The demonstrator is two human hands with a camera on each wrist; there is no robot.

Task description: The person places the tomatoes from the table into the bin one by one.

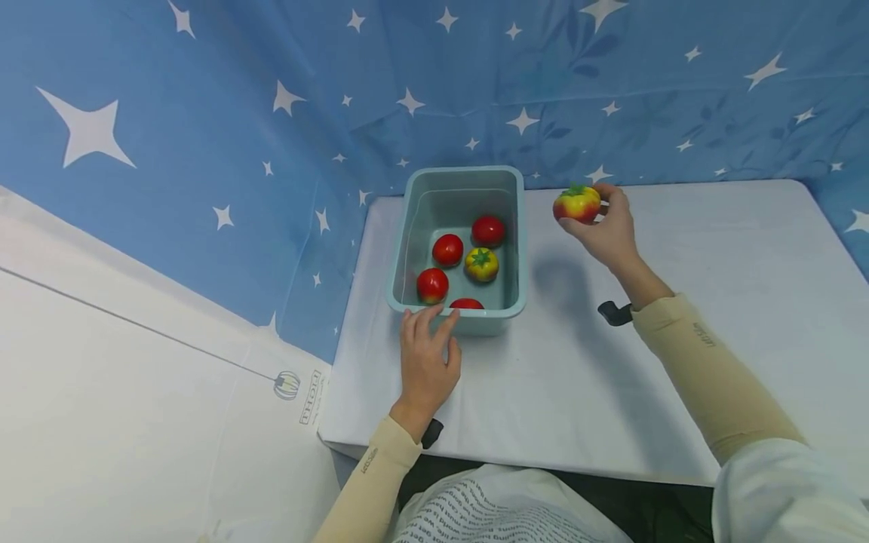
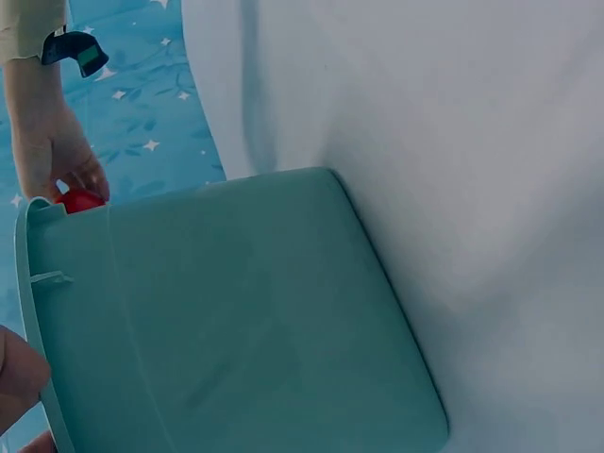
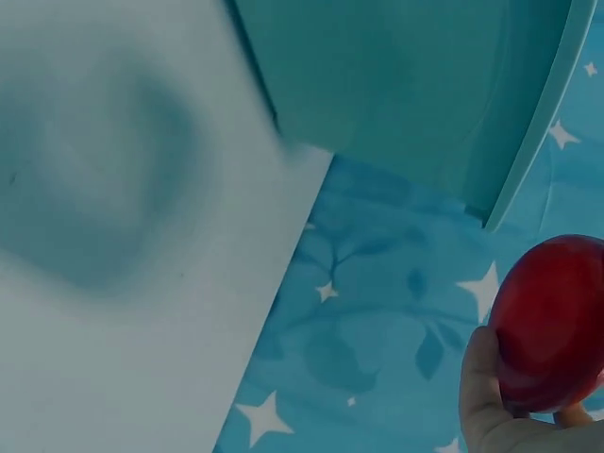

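Note:
My right hand (image 1: 609, 230) holds a shiny red-and-yellow toy tomato (image 1: 575, 204) with a green leafy top, in the air to the right of a blue-green plastic bin (image 1: 521, 249). In the right wrist view the tomato's red side (image 3: 547, 321) shows, with fingers around it. My left hand (image 1: 429, 366) rests its fingertips on the bin's near rim, thumb apart from it. Inside the bin lie several red tomatoes (image 1: 447, 250) and a yellow one (image 1: 481, 265) with a green top. In the left wrist view the bin's outer wall (image 2: 236, 311) hides its contents.
The bin stands on the left part of a table with a white cloth (image 1: 733, 264). A blue curtain with white stars (image 1: 462, 75) hangs behind the table and along its left side. A pale printed sheet (image 1: 136, 392) lies at the lower left.

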